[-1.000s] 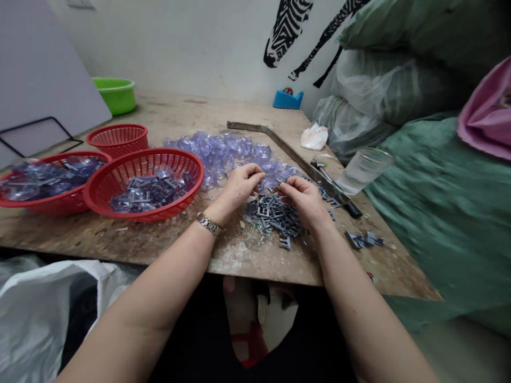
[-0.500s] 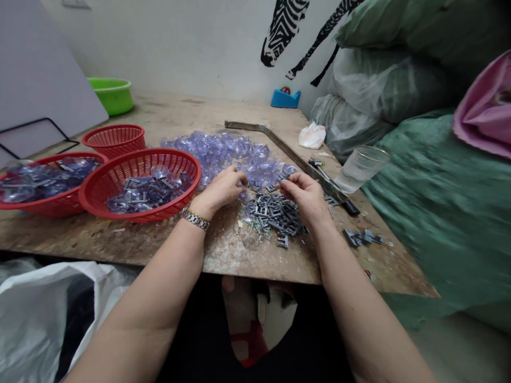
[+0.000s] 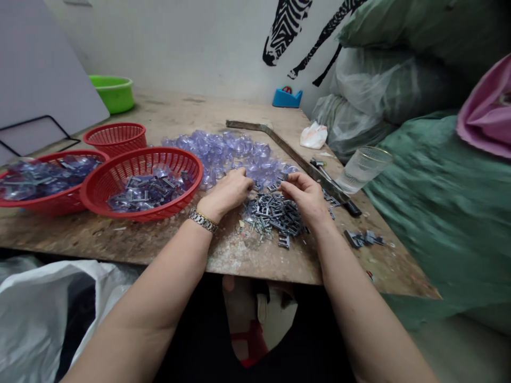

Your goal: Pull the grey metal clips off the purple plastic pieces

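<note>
My right hand [image 3: 307, 198] pinches a small grey plastic piece [image 3: 283, 177] between thumb and fingertips, above the right side of a heap of similar grey plastic pieces [image 3: 275, 214]. My left hand [image 3: 229, 192], with a metal watch at the wrist, has its fingers curled downward at the near edge of a pile of clear purple plastic pieces [image 3: 223, 149]. Its fingertips are mostly hidden, so I cannot make out what they hold. A red basket [image 3: 195, 183] left of this hand contains clear pieces with grey parts among them.
Another filled red basket [image 3: 59, 205] and a smaller red basket [image 3: 115, 138] stand at left. A bent metal bar [image 3: 293, 155] crosses the table's right side, beside a glass [image 3: 361, 170]. A few grey parts [image 3: 363, 239] lie near the right edge. Green sacks [image 3: 431, 213] crowd the right.
My left hand has moved right, closer to the grey heap and my right hand, its fingers now lower. My right hand stays nearly in place with the grey piece.
</note>
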The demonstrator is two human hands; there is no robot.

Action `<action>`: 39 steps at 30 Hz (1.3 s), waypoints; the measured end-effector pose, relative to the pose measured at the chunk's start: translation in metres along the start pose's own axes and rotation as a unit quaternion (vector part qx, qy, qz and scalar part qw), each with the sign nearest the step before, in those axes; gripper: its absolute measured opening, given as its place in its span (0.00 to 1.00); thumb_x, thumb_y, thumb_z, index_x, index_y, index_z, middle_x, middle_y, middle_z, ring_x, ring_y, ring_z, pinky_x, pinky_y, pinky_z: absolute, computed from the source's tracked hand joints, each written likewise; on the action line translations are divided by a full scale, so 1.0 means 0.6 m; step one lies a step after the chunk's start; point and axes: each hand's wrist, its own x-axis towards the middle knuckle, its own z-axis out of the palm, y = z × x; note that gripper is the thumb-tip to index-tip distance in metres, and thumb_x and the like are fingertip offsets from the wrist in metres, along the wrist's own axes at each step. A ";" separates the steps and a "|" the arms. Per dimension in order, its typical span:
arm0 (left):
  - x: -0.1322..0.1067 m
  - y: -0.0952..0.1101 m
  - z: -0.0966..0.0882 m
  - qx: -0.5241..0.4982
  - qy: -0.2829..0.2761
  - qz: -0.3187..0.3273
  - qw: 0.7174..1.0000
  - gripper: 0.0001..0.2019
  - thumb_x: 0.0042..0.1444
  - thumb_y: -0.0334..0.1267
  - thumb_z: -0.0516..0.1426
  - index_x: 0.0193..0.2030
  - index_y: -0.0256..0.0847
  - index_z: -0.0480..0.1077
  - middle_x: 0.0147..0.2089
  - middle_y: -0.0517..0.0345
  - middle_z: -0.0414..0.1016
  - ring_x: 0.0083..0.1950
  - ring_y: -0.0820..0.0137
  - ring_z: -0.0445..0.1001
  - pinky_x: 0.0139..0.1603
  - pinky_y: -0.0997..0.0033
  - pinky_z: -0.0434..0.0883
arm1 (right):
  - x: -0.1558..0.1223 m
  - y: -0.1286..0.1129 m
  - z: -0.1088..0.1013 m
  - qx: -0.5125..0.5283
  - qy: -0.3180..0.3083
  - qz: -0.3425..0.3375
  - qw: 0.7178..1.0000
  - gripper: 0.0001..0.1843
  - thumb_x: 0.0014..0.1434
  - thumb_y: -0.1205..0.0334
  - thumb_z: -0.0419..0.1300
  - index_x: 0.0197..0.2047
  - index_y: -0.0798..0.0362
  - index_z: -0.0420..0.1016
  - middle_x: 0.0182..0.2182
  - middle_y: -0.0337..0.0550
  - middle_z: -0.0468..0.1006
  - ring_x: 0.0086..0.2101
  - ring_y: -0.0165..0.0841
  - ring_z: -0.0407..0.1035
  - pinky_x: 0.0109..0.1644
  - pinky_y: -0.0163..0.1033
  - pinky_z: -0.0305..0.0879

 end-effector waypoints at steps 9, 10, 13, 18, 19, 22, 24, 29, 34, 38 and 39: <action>0.012 0.015 -0.019 -0.251 0.111 -0.084 0.958 0.05 0.53 0.28 0.57 0.28 0.37 0.72 0.34 0.55 0.70 0.38 0.69 0.69 0.45 0.68 0.68 | 0.002 0.008 0.001 -0.024 -0.026 -0.011 0.999 0.14 0.45 0.50 0.64 0.26 0.51 0.66 0.22 0.35 0.69 0.25 0.28 0.62 0.30 0.36 0.59; 0.012 0.021 -0.023 -0.307 0.116 -0.108 0.939 0.05 0.53 0.28 0.57 0.26 0.37 0.70 0.31 0.57 0.69 0.35 0.71 0.69 0.42 0.70 0.68 | 0.002 0.007 0.002 -0.023 -0.026 -0.010 0.999 0.14 0.45 0.50 0.64 0.25 0.51 0.67 0.22 0.35 0.69 0.25 0.28 0.61 0.30 0.36 0.59; 0.009 0.037 -0.030 -0.490 0.108 -0.176 0.847 0.07 0.55 0.28 0.55 0.27 0.37 0.65 0.24 0.62 0.66 0.25 0.76 0.67 0.29 0.75 0.67 | 0.000 0.003 0.005 -0.022 -0.028 -0.014 0.999 0.14 0.44 0.51 0.64 0.25 0.50 0.67 0.21 0.36 0.71 0.25 0.29 0.61 0.31 0.36 0.59; 0.007 0.053 -0.027 -0.662 0.072 -0.220 0.713 0.08 0.59 0.27 0.55 0.30 0.36 0.62 0.24 0.64 0.68 0.23 0.78 0.72 0.28 0.78 0.70 | -0.005 -0.003 0.011 -0.018 -0.039 -0.023 0.999 0.13 0.44 0.52 0.65 0.25 0.50 0.67 0.22 0.35 0.71 0.26 0.30 0.63 0.33 0.37 0.61; 0.008 0.055 -0.026 -0.677 0.059 -0.220 0.699 0.08 0.59 0.28 0.56 0.30 0.36 0.62 0.25 0.64 0.69 0.23 0.79 0.72 0.28 0.78 0.71 | -0.005 -0.003 0.011 -0.018 -0.039 -0.024 0.999 0.13 0.44 0.52 0.65 0.25 0.50 0.67 0.22 0.35 0.71 0.26 0.30 0.63 0.33 0.37 0.61; 0.008 0.058 -0.022 -0.710 0.022 -0.206 0.673 0.08 0.58 0.28 0.58 0.31 0.35 0.62 0.25 0.63 0.70 0.23 0.80 0.72 0.30 0.78 0.72 | -0.005 -0.003 0.012 -0.020 -0.037 -0.026 0.999 0.13 0.44 0.52 0.65 0.25 0.51 0.67 0.21 0.35 0.70 0.25 0.29 0.62 0.33 0.37 0.61; 0.007 0.059 -0.021 -0.727 0.004 -0.188 0.660 0.08 0.58 0.27 0.58 0.31 0.35 0.62 0.25 0.63 0.70 0.23 0.80 0.72 0.32 0.77 0.73 | -0.005 -0.002 0.013 -0.020 -0.033 -0.026 0.999 0.13 0.44 0.53 0.65 0.24 0.51 0.68 0.21 0.34 0.69 0.25 0.29 0.61 0.33 0.37 0.60; 0.004 0.058 -0.018 -0.734 -0.022 -0.162 0.659 0.07 0.58 0.27 0.58 0.31 0.34 0.63 0.24 0.63 0.69 0.26 0.78 0.73 0.36 0.74 0.74 | -0.004 -0.002 0.012 -0.017 -0.031 -0.029 0.999 0.12 0.44 0.53 0.63 0.24 0.51 0.67 0.20 0.34 0.68 0.25 0.28 0.61 0.32 0.36 0.58; 0.004 0.060 -0.017 -0.725 -0.016 -0.148 0.673 0.08 0.56 0.30 0.60 0.31 0.34 0.63 0.27 0.63 0.70 0.30 0.78 0.74 0.37 0.74 0.73 | -0.004 -0.001 0.011 -0.033 -0.036 -0.040 0.998 0.11 0.45 0.53 0.63 0.23 0.51 0.67 0.20 0.34 0.67 0.25 0.28 0.59 0.32 0.36 0.57; 0.003 0.061 -0.017 -0.713 -0.002 -0.139 0.687 0.07 0.55 0.29 0.59 0.30 0.34 0.64 0.27 0.62 0.70 0.31 0.77 0.74 0.33 0.77 0.72 | -0.005 -0.001 0.011 -0.032 -0.040 -0.042 0.998 0.12 0.45 0.54 0.62 0.23 0.51 0.66 0.19 0.33 0.65 0.24 0.27 0.58 0.31 0.36 0.55; 0.003 0.062 -0.018 -0.711 0.000 -0.137 0.690 0.07 0.55 0.29 0.59 0.30 0.34 0.64 0.27 0.62 0.70 0.31 0.77 0.75 0.32 0.78 0.72 | -0.004 -0.001 0.012 -0.029 -0.040 -0.041 0.998 0.12 0.45 0.54 0.62 0.23 0.51 0.66 0.19 0.33 0.65 0.23 0.27 0.57 0.30 0.36 0.55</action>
